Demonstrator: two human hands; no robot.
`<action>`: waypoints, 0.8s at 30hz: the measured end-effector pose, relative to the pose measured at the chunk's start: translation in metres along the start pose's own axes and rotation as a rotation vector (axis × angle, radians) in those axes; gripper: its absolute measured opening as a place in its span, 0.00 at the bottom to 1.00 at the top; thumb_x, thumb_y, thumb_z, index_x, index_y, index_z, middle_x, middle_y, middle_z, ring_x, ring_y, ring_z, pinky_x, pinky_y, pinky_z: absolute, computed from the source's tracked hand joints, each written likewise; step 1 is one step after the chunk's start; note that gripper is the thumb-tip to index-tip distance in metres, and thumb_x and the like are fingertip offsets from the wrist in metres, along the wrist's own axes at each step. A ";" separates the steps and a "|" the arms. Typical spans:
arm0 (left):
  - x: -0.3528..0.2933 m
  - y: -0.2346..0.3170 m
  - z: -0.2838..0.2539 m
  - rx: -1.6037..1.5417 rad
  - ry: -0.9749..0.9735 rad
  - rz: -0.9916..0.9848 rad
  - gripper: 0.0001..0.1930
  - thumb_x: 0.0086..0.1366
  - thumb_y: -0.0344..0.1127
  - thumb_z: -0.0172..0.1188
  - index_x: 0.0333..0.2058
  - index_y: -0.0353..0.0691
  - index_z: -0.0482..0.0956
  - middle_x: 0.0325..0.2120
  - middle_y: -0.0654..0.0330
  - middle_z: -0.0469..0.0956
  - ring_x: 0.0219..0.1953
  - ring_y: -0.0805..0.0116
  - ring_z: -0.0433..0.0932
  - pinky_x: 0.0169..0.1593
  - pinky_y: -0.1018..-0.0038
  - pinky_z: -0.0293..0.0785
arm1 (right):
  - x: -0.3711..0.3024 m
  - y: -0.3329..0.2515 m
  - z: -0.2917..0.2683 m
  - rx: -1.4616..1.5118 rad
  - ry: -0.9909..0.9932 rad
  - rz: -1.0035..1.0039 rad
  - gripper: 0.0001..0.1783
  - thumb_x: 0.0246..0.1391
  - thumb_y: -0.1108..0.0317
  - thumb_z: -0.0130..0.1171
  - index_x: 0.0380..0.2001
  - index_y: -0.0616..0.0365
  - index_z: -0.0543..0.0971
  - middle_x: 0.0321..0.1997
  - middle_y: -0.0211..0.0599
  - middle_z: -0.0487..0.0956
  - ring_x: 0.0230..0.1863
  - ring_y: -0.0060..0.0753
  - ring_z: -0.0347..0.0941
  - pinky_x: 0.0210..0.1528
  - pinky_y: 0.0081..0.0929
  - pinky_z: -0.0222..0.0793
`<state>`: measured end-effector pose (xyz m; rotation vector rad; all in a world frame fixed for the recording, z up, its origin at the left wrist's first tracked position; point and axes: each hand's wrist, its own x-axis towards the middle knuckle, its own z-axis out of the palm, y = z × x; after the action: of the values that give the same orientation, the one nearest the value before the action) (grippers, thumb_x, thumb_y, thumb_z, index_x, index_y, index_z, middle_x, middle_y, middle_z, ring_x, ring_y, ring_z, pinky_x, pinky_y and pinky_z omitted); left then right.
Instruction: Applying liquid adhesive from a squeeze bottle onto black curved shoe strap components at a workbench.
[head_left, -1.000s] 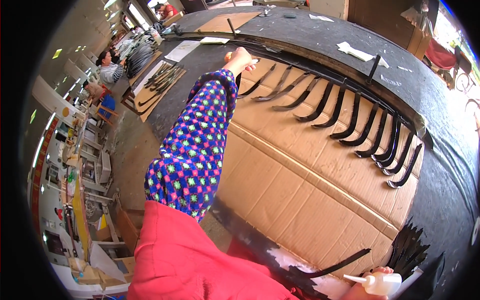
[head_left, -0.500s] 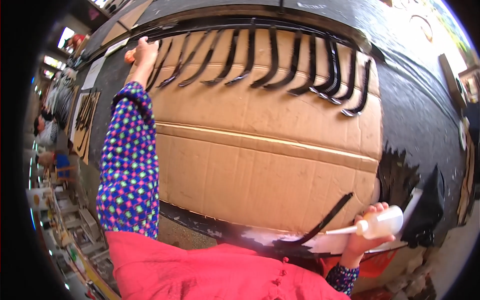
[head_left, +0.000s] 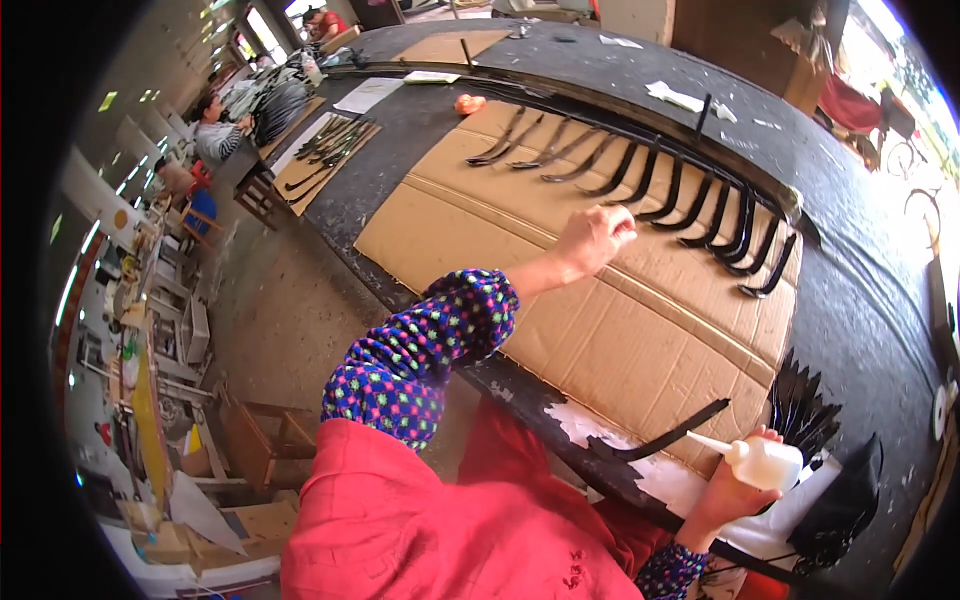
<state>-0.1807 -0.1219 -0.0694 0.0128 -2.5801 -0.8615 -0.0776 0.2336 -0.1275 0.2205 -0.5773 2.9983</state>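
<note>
My left hand [head_left: 592,241] is over the middle of the cardboard sheet [head_left: 460,205], fingers curled closed, with nothing seen sticking out of them. Just beyond it lies a row of curved black strips [head_left: 635,175], side by side along the far half of the cardboard. In my right hand [head_left: 735,497], at the near right corner, is a white squeeze bottle [head_left: 770,464] with a thin nozzle, tilted and pointing left. A single curved black strip [head_left: 670,432] lies close to the nozzle tip, crossing the cardboard's near edge.
A fan of dark pieces [head_left: 803,408] and a black bag [head_left: 850,505] lie right of the bottle. An orange object [head_left: 469,104] sits by the far left corner. More dark strips lie on another board [head_left: 330,160] at left, where a person [head_left: 215,135] works.
My left hand has come from the far left end of the row to the cardboard's middle. The view has swung left. My right hand still holds the bottle.
</note>
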 end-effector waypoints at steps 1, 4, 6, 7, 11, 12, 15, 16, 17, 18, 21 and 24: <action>0.008 -0.027 -0.015 0.092 0.141 0.024 0.07 0.53 0.34 0.56 0.28 0.37 0.72 0.21 0.53 0.74 0.25 0.61 0.75 0.29 0.69 0.70 | -0.001 0.001 -0.005 -0.004 -0.034 0.016 0.44 0.38 0.50 0.62 0.52 0.66 0.55 0.55 0.44 0.59 0.59 0.41 0.52 0.61 0.34 0.49; 0.037 -0.121 -0.070 0.327 0.377 -0.117 0.10 0.51 0.34 0.56 0.33 0.39 0.71 0.28 0.56 0.73 0.34 0.58 0.72 0.39 0.67 0.68 | -0.007 0.007 0.016 0.103 0.149 -0.012 0.48 0.37 0.48 0.62 0.56 0.61 0.51 0.60 0.41 0.53 0.61 0.42 0.50 0.59 0.43 0.52; 0.051 -0.186 -0.109 0.520 0.471 -0.296 0.17 0.49 0.37 0.58 0.38 0.39 0.69 0.35 0.52 0.71 0.42 0.55 0.68 0.45 0.65 0.65 | -0.009 0.003 0.000 0.104 -0.082 0.114 0.46 0.37 0.51 0.63 0.55 0.62 0.52 0.58 0.42 0.55 0.60 0.44 0.50 0.57 0.45 0.54; 0.054 -0.226 -0.132 0.567 0.533 -0.321 0.18 0.48 0.38 0.59 0.39 0.40 0.68 0.36 0.50 0.70 0.42 0.54 0.67 0.46 0.64 0.64 | -0.006 0.003 -0.001 0.120 -0.099 0.152 0.47 0.37 0.52 0.63 0.55 0.61 0.52 0.58 0.42 0.55 0.60 0.44 0.50 0.56 0.47 0.55; 0.097 -0.310 -0.157 0.534 0.630 -0.448 0.28 0.49 0.43 0.59 0.49 0.45 0.63 0.39 0.47 0.66 0.45 0.52 0.65 0.48 0.63 0.63 | 0.004 0.017 0.027 -0.670 0.329 -0.103 0.37 0.50 0.46 0.44 0.54 0.63 0.54 0.57 0.45 0.57 0.58 0.42 0.53 0.60 0.36 0.46; 0.108 -0.326 -0.159 0.518 0.633 -0.470 0.29 0.49 0.44 0.58 0.50 0.48 0.62 0.41 0.46 0.66 0.46 0.50 0.64 0.48 0.62 0.62 | 0.009 0.011 0.018 -0.318 -0.058 -0.033 0.47 0.35 0.41 0.58 0.52 0.63 0.56 0.54 0.44 0.60 0.57 0.41 0.54 0.59 0.36 0.47; 0.143 -0.350 -0.143 0.443 0.508 -0.564 0.30 0.53 0.48 0.54 0.55 0.61 0.54 0.53 0.42 0.52 0.49 0.45 0.64 0.50 0.61 0.63 | 0.010 0.004 0.001 -0.010 0.038 0.013 0.52 0.22 0.45 0.68 0.50 0.62 0.58 0.50 0.41 0.62 0.54 0.40 0.56 0.57 0.36 0.51; 0.144 -0.366 -0.144 0.497 0.605 -0.424 0.23 0.53 0.45 0.54 0.50 0.59 0.63 0.48 0.43 0.60 0.47 0.47 0.66 0.47 0.62 0.65 | 0.014 0.003 0.000 -0.015 0.016 0.059 0.52 0.22 0.46 0.69 0.50 0.62 0.58 0.49 0.40 0.62 0.53 0.39 0.57 0.57 0.36 0.51; 0.144 -0.381 -0.155 0.503 0.604 -0.428 0.23 0.53 0.45 0.54 0.50 0.59 0.63 0.48 0.43 0.60 0.47 0.47 0.66 0.47 0.62 0.65 | 0.016 0.004 -0.002 -0.013 0.018 0.065 0.52 0.22 0.46 0.69 0.50 0.62 0.58 0.49 0.40 0.62 0.53 0.39 0.57 0.57 0.36 0.51; 0.149 -0.386 -0.162 0.416 0.424 -0.441 0.18 0.53 0.40 0.55 0.45 0.55 0.67 0.44 0.46 0.65 0.46 0.50 0.67 0.45 0.63 0.66 | 0.017 0.005 -0.001 -0.023 0.031 0.075 0.51 0.22 0.47 0.69 0.49 0.62 0.58 0.49 0.40 0.62 0.53 0.39 0.57 0.56 0.36 0.51; 0.146 -0.384 -0.155 0.252 0.373 -0.387 0.07 0.50 0.28 0.56 0.30 0.47 0.75 0.35 0.55 0.72 0.38 0.59 0.72 0.40 0.68 0.69 | 0.018 0.007 -0.005 -0.103 0.060 0.010 0.50 0.21 0.47 0.70 0.48 0.62 0.59 0.48 0.39 0.63 0.52 0.38 0.57 0.56 0.34 0.52; 0.136 -0.354 -0.151 0.407 0.599 -0.254 0.06 0.48 0.26 0.58 0.26 0.45 0.75 0.29 0.58 0.70 0.35 0.62 0.70 0.40 0.70 0.68 | 0.013 0.012 0.010 -0.058 0.107 0.018 0.51 0.19 0.45 0.70 0.47 0.62 0.60 0.46 0.39 0.63 0.52 0.38 0.57 0.56 0.34 0.51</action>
<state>-0.2881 -0.5131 -0.1123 0.6281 -2.1497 -0.3195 -0.0905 0.2192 -0.1202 0.0509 -0.6570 2.9828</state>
